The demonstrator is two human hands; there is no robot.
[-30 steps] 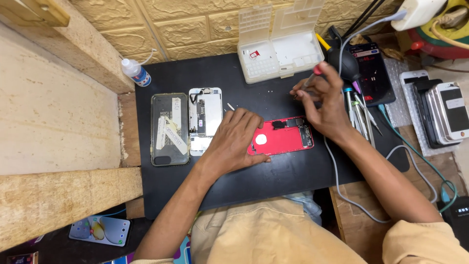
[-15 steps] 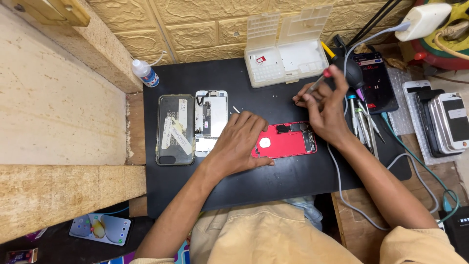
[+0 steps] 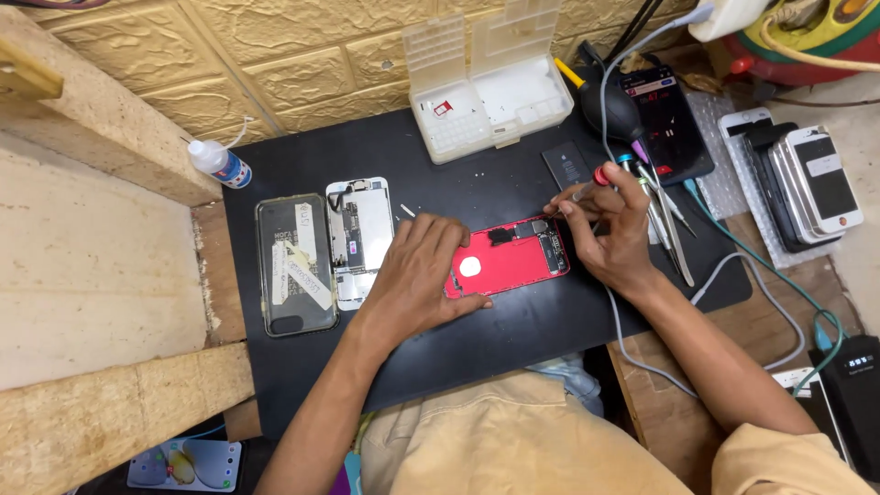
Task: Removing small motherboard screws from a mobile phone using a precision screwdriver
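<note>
A red phone housing [image 3: 509, 258] lies open side up in the middle of the black work mat [image 3: 513, 330]. My left hand [image 3: 422, 270] rests flat on its left end and pins it down. My right hand [image 3: 610, 229] holds a small red-capped screwdriver [image 3: 587, 183] whose tip points at the housing's upper right corner. To the left lie a phone screen assembly [image 3: 358, 240] with its inner side up and a phone in a clear case [image 3: 293, 263].
An open clear plastic parts box [image 3: 490, 92] stands at the mat's back edge by a dark blower bulb [image 3: 616, 112]. A small white bottle [image 3: 220, 163] lies at back left. Tweezers and tools [image 3: 669, 220], a black phone [image 3: 667, 124], stacked phones [image 3: 807, 183] and cables crowd the right.
My right hand has come down from near the blower to the housing's upper right corner with the screwdriver. My left hand stays on the red housing.
</note>
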